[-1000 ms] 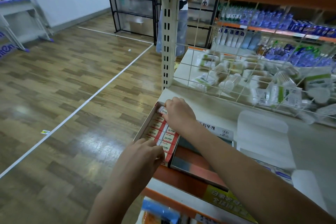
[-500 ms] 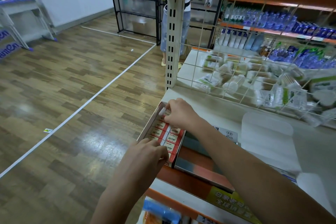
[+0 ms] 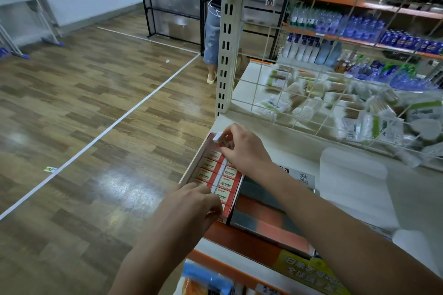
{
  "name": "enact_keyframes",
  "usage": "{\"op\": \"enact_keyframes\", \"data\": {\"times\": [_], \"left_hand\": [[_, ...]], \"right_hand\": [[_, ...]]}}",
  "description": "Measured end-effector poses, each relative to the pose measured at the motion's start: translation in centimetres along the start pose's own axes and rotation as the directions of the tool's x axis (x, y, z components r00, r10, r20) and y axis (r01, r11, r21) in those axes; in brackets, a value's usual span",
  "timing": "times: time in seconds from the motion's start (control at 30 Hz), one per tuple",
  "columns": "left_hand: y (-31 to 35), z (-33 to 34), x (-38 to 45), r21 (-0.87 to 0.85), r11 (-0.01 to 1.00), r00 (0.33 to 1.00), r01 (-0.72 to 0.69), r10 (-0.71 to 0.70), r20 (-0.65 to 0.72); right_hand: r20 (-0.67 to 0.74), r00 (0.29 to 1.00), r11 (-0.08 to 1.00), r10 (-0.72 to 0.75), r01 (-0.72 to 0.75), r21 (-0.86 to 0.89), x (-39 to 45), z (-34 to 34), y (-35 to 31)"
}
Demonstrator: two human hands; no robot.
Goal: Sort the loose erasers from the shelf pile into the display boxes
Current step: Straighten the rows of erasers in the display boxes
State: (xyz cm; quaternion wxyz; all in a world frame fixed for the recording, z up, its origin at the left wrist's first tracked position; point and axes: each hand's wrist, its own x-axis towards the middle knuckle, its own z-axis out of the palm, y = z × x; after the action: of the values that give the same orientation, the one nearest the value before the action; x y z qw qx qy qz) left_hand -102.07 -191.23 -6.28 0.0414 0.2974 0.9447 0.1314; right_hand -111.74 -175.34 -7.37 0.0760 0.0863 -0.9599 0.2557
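The right hand (image 3: 244,151) pinches one eraser (image 3: 219,137) over the far end of the near-full display box (image 3: 199,155), so it probably needs seating there, while the left hand (image 3: 189,208) presses the near rows.

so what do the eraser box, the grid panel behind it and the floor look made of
Display box: looks like thin printed card, matte white wall with red edging. Grid panel: white-coated metal wire, thin glossy rods in squares. Floor: wood-pattern planks, probably vinyl or laminate, glossy with light glare.
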Motion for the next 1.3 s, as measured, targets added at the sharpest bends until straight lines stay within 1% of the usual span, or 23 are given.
{"op": "enact_keyframes", "data": {"times": [0.13,0.27,0.37,0.47,0.63,0.83,1.1,1.3], "left_hand": [[0.0,-0.2,0.1,-0.031,1.0,1.0,-0.005,0.005,-0.009],[0.1,-0.4,0.2,-0.047,0.999,1.0,0.017,-0.016,0.018],[0.2,-0.6,0.2,-0.054,0.997,0.998,0.056,-0.055,0.017],[0.4,-0.9,0.1,-0.07,0.992,0.993,0.109,-0.106,0.047],[0.6,-1.2,0.3,-0.033,0.991,0.989,0.131,-0.128,0.074],[0.1,-2.0,0.8,-0.055,0.998,0.991,0.035,-0.027,0.132],[-1.0,-2.2,1.7,-0.076,0.989,0.978,-0.128,0.139,0.156],[-1.7,-1.9,2.2,-0.121,0.972,0.963,-0.201,0.219,0.155]], "right_hand": [[-0.034,0.999,0.999,-0.02,0.018,-0.04,0.1,0.3,-0.1],[-0.028,0.999,0.995,-0.046,0.043,-0.088,0.0,0.5,-0.2],[-0.026,0.998,0.993,-0.065,0.063,-0.095,0.0,0.3,-0.1],[-0.022,0.997,0.994,-0.073,0.071,-0.08,-0.1,0.3,0.0],[-0.036,0.996,0.993,-0.085,0.081,-0.086,-0.2,0.6,-0.2],[-0.014,1.0,0.992,-0.025,0.023,-0.12,-0.1,1.1,-0.9],[0.017,0.998,0.972,0.065,-0.06,-0.228,0.1,1.6,-2.2],[-0.006,0.993,0.958,0.114,-0.111,-0.266,0.2,1.8,-2.7]]}}
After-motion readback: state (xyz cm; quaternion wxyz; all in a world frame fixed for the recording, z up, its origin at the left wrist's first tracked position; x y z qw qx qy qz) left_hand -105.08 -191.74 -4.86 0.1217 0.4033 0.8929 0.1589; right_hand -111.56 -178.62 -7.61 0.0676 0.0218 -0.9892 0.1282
